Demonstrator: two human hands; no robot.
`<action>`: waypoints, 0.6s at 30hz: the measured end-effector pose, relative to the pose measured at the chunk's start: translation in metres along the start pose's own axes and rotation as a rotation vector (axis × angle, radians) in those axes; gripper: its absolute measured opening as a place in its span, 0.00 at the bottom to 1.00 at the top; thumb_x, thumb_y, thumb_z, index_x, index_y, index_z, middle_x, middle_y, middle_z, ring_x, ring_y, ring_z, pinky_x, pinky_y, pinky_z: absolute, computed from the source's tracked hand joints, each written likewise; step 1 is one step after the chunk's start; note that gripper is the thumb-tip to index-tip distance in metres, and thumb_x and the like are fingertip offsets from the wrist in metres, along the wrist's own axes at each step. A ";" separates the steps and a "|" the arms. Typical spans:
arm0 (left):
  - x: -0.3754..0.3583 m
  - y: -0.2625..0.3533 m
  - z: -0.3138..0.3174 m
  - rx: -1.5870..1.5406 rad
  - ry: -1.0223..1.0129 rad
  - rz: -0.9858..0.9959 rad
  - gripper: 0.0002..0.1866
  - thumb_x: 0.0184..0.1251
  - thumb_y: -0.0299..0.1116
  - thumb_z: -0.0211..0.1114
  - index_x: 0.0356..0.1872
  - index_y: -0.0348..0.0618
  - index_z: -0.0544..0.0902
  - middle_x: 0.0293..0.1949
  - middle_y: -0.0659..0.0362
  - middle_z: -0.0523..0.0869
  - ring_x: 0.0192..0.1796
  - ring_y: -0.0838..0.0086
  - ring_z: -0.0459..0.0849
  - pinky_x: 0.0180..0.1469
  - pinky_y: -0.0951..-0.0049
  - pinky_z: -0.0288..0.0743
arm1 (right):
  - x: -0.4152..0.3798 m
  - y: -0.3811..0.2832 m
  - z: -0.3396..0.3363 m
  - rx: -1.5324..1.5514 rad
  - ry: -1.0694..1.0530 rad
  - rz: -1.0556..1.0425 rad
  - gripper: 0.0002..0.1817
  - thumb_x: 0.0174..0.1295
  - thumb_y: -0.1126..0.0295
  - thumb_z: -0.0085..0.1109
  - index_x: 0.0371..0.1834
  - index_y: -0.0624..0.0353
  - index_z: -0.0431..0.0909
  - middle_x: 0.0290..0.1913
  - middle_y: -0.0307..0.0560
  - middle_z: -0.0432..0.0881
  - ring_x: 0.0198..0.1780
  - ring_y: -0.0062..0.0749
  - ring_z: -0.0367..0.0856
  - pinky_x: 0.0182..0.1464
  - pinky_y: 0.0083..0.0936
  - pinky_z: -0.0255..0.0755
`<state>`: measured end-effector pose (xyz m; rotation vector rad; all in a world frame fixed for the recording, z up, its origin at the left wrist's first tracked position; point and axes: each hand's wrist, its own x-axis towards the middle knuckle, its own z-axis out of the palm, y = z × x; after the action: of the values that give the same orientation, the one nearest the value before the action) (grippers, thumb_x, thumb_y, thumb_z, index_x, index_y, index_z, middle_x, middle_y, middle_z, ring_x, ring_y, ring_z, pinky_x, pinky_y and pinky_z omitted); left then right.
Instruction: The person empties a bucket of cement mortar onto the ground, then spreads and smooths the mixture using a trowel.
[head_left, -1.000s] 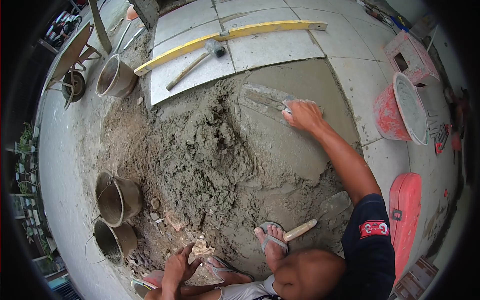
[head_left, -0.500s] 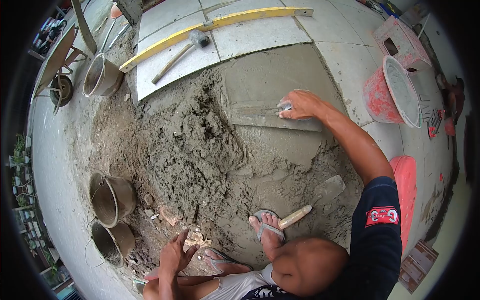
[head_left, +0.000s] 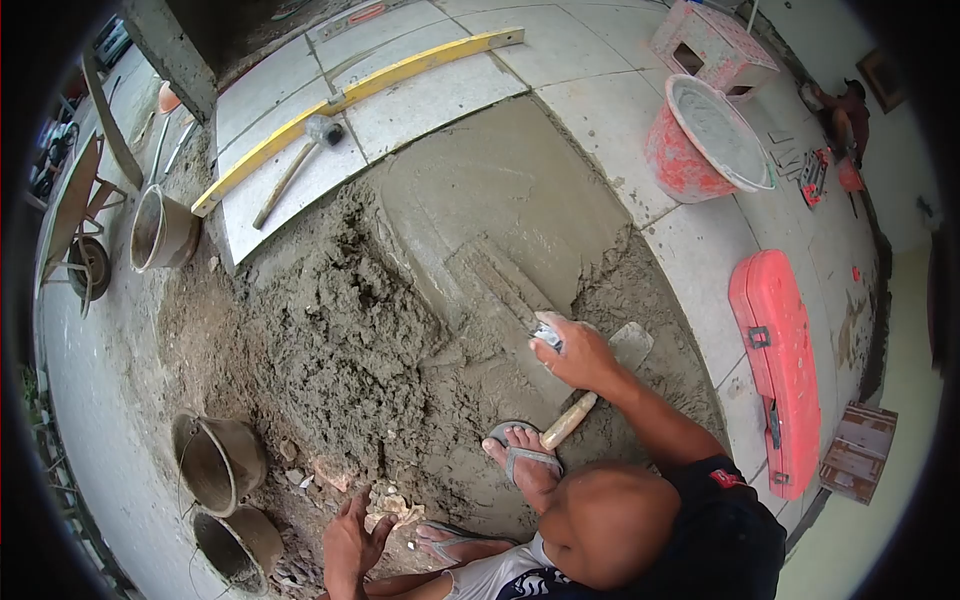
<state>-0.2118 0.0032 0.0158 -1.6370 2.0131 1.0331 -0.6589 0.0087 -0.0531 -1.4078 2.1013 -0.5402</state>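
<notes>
My right hand (head_left: 572, 352) is wrapped round the handle of a long flat float (head_left: 500, 285), whose blade lies on the wet mortar (head_left: 480, 190). Under and beside my right forearm, a trowel (head_left: 630, 345) with a wooden handle rests on the mortar near my foot. My left hand (head_left: 355, 540) hangs near my knee with its fingers apart and holds nothing. Left of the smoothed area is a rough heap of mortar (head_left: 350, 350).
A yellow level (head_left: 400, 75) and a mallet (head_left: 325, 130) lie on the tiles. Buckets (head_left: 218, 465) stand at left, a red bucket (head_left: 690, 150) and red case (head_left: 775, 370) at right. Another person (head_left: 850, 115) crouches at the far right.
My right hand has pulled the float back towards my body and turned its blade diagonally. The view has shifted to the right, showing more of the red case.
</notes>
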 end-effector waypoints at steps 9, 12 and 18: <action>0.013 0.020 -0.006 0.053 0.034 0.130 0.37 0.65 0.51 0.74 0.71 0.43 0.76 0.55 0.43 0.89 0.55 0.46 0.89 0.54 0.52 0.84 | 0.035 -0.011 0.033 -0.403 -0.057 0.017 0.30 0.73 0.62 0.54 0.73 0.69 0.71 0.47 0.66 0.88 0.44 0.55 0.91 0.46 0.50 0.83; 0.012 0.015 -0.006 0.023 0.001 0.095 0.37 0.65 0.50 0.75 0.71 0.43 0.76 0.55 0.44 0.89 0.53 0.49 0.90 0.52 0.54 0.85 | 0.051 0.009 -0.011 -0.408 -0.061 0.195 0.21 0.73 0.61 0.55 0.60 0.66 0.81 0.49 0.63 0.88 0.47 0.59 0.89 0.49 0.52 0.82; 0.009 0.007 -0.001 0.039 0.021 0.072 0.39 0.64 0.51 0.75 0.72 0.43 0.75 0.55 0.44 0.89 0.54 0.48 0.90 0.53 0.54 0.85 | 0.064 0.076 -0.075 -0.356 0.267 0.400 0.25 0.70 0.56 0.60 0.62 0.62 0.82 0.52 0.65 0.88 0.55 0.59 0.87 0.59 0.49 0.79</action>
<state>-0.2202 -0.0029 0.0129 -1.5722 2.1063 0.9994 -0.7796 -0.0199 -0.0553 -1.0831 2.7117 -0.2063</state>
